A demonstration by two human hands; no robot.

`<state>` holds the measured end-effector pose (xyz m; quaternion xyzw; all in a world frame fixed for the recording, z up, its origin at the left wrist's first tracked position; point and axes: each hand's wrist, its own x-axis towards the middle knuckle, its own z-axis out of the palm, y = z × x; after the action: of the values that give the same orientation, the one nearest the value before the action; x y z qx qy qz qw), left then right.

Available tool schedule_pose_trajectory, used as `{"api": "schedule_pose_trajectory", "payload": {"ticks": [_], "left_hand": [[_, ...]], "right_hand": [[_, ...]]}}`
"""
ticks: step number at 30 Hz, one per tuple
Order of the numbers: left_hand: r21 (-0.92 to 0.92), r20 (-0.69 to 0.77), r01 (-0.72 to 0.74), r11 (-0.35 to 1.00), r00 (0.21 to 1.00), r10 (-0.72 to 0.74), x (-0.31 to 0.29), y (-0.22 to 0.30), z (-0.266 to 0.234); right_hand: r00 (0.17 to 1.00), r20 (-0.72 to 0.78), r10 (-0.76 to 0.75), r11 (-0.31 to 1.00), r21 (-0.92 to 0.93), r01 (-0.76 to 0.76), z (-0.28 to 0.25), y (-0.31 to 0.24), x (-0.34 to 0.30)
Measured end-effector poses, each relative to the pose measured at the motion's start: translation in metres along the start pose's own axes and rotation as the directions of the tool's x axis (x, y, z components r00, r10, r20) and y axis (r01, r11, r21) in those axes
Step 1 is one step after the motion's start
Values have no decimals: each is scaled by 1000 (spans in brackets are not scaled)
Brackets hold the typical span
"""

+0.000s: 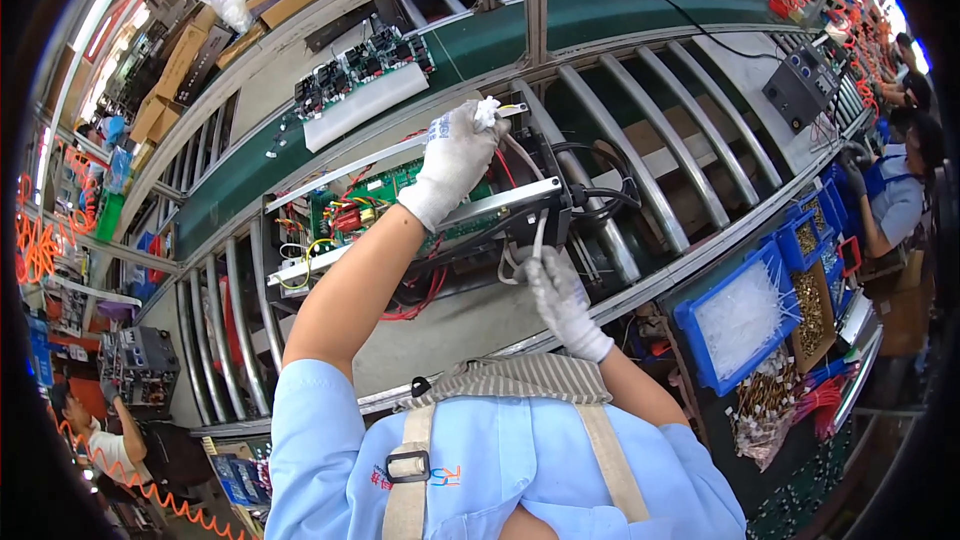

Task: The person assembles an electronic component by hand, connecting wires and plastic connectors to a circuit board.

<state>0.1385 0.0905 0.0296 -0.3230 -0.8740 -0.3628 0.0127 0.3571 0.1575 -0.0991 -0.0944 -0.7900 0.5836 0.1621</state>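
Observation:
An open metal chassis (515, 202) with a green circuit board (405, 180), red and yellow wires and black cables lies in front of me. My left hand (455, 158), in a white glove, reaches over it, fingers closed on a white connector (487, 112) at the chassis's far right end. Just off the near right corner, my gloved right hand (560, 302) has its fingers round a light grey cable (540, 233). The cable rises from that hand to the chassis; part of its run is hidden behind the end plate.
Metal rollers (665, 155) run along both sides of the chassis. Beyond it lie a circuit board assembly (365, 65) and a white foam strip (365, 108). A blue bin of clear ties (740, 315) stands at right. Co-workers sit at the far left and right.

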Motion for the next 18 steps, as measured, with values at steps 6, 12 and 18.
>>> {"api": "schedule_pose_trajectory", "payload": {"ticks": [6,12,18], "left_hand": [[-458,21,26,888,1000,-18,-24,21,-3],[-650,189,315,691,948,-255,17,14,-2],[-547,436,402,734,886,-160,15,2,-25]], "right_hand": [[979,-74,-191,982,-3,191,18,-3,-12],[947,75,312,512,826,-234,11,-22,35],[953,123,278,-23,992,-121,20,-19,38]]}}
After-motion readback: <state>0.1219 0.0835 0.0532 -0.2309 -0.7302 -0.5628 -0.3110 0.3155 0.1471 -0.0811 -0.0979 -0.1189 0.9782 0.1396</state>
